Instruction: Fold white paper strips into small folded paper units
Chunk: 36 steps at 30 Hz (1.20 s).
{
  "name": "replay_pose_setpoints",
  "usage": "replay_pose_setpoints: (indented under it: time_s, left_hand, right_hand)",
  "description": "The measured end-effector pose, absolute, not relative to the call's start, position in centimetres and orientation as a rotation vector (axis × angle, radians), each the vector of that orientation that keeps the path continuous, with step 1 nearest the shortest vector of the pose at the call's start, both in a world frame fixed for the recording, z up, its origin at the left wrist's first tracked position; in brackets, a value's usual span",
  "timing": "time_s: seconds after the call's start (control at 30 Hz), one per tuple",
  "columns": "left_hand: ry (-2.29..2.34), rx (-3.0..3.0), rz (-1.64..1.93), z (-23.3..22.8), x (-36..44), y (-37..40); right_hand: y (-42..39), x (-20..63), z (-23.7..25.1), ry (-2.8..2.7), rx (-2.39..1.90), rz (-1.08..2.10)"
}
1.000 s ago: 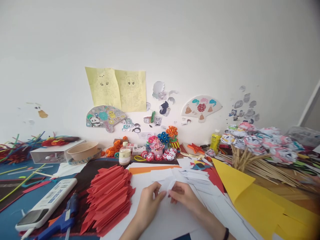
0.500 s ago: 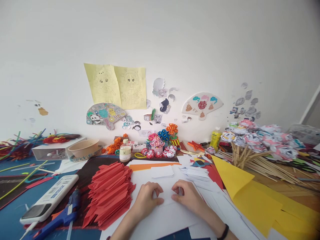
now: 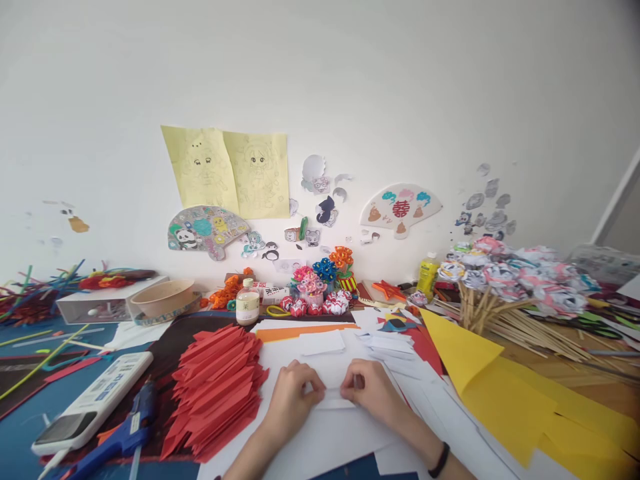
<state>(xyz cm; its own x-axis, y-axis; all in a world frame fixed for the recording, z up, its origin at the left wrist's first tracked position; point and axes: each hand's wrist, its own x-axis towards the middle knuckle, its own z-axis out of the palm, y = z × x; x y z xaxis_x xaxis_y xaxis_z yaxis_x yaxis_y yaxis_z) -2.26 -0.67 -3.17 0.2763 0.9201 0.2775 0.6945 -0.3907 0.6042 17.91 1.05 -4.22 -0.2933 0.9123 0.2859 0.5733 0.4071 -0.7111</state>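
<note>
- At the far left edge, thin coloured sticks (image 3: 30, 293) lie in a loose tangle on the blue table (image 3: 20, 427).
- Nearer, a long white plastic remote (image 3: 95, 403) lies slantwise beside a blue glue gun (image 3: 120, 437).
- Further back stands a round, pale paper bowl (image 3: 163, 299).
- A ridged heap of pointed red folded papers (image 3: 217, 390) sits just left of the hands.
- The left hand (image 3: 293, 400) is curled, fingertips pressing down on a small folded white paper (image 3: 333, 387) that lies flat on larger white sheets (image 3: 325, 440) at the centre front.
- The right hand (image 3: 373, 397), a dark band at its wrist, pinches the same paper's right edge.
- A stiff yellow card (image 3: 505, 393) spreads rightward, angular and smooth.
- Behind it, paper flowers on wooden sticks (image 3: 515, 293) lie bundled.
</note>
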Motion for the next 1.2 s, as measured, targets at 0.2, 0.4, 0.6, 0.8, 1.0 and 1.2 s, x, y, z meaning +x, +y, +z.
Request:
replay_pose_setpoints:
  time_s: [0.2, 0.4, 0.6, 0.8, 1.0, 1.2]
  left_hand:
    - [1.430, 2.406, 0.814, -2.3, -2.2, -1.2]
    - [1.360, 2.685, 0.819, -3.3, -2.3, -1.1]
    - [1.304, 2.820, 0.890, -3.6, -2.4, -1.2]
    - [1.257, 2.873, 0.879, -3.4, -2.5, -1.3]
    - [1.214, 3.057, 0.795, -3.7, -2.5, -1.3]
    - [1.209, 3.141, 0.669, -4.0, -2.6, -1.4]
  right_hand:
    - [0.8, 17.8, -4.4, -2.042, -1.195, 0.518]
    - [0.5, 18.0, -3.6, -2.085, -1.191, 0.543]
    - [-0.2, 18.0, -3.0, -2.233, -1.110, 0.428]
    - [-0.4, 17.7, -3.8, -2.370, -1.082, 0.121]
    - [-0.8, 17.8, -4.1, -2.388, -1.076, 0.029]
    - [-1.4, 17.7, -3.8, -2.330, -1.203, 0.191]
